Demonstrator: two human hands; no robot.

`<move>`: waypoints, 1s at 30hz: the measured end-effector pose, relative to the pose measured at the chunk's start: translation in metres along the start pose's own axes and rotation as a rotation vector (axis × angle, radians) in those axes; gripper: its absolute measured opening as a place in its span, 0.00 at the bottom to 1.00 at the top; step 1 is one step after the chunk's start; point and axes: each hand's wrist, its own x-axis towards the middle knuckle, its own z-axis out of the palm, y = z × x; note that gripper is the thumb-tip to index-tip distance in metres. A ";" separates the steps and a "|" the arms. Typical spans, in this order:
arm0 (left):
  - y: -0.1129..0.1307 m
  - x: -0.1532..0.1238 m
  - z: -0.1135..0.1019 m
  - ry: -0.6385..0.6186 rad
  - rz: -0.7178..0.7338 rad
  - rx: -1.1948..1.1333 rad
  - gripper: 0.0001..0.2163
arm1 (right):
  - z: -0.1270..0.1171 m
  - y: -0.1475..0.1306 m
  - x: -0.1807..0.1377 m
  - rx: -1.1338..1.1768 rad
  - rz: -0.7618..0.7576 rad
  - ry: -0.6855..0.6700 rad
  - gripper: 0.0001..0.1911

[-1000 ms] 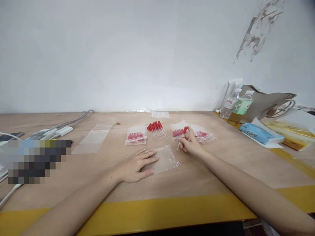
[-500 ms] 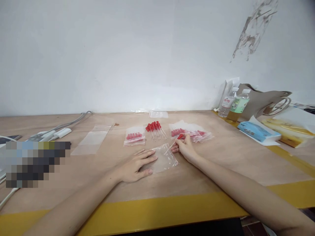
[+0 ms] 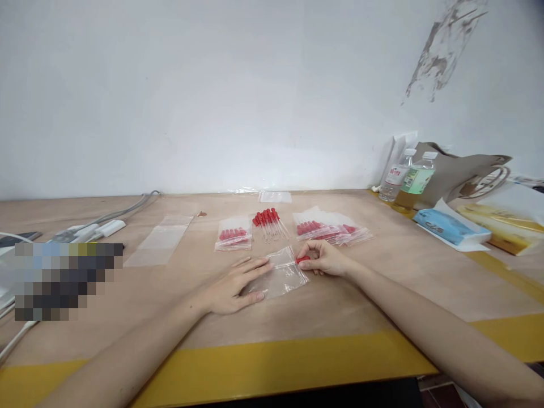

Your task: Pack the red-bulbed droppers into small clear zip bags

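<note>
The red-topped dropper [image 3: 302,259], in the head view, is at the mouth of the clear bag [image 3: 280,280]. The right hand [image 3: 323,259] pinches its red end between thumb and finger. The left hand [image 3: 233,287] lies flat on the bag's other end, fingers a bit apart. More red droppers [image 3: 267,217] lie behind the bag.

Droppers [image 3: 267,216] lie behind one bag [image 3: 284,279], bottles [image 3: 419,180] well to their right
</note>
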 end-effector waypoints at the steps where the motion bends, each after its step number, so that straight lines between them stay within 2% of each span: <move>1: 0.000 0.000 0.000 0.002 0.011 0.001 0.26 | 0.003 -0.001 0.002 -0.049 -0.050 0.024 0.17; 4: 0.000 0.001 -0.001 0.002 0.035 0.000 0.27 | 0.012 -0.004 0.006 -0.185 -0.165 0.054 0.12; 8: 0.002 0.002 -0.003 -0.010 0.034 -0.002 0.26 | 0.020 -0.001 0.008 -0.303 -0.215 0.063 0.11; 16: 0.003 0.002 -0.003 -0.008 0.042 -0.006 0.25 | 0.025 0.001 0.004 -0.075 -0.068 -0.044 0.19; 19: 0.003 0.002 -0.003 0.013 0.038 -0.019 0.26 | 0.022 -0.002 0.002 -0.063 -0.036 -0.031 0.22; 23: 0.001 0.002 -0.002 0.109 0.052 -0.067 0.21 | 0.019 -0.003 0.001 -0.042 -0.008 0.009 0.24; 25: -0.001 0.003 -0.001 0.132 0.062 -0.119 0.19 | 0.017 -0.003 0.001 -0.099 0.006 0.070 0.20; 30: -0.002 0.005 -0.001 0.131 0.048 -0.181 0.16 | 0.004 -0.003 0.014 -0.492 -0.031 0.412 0.09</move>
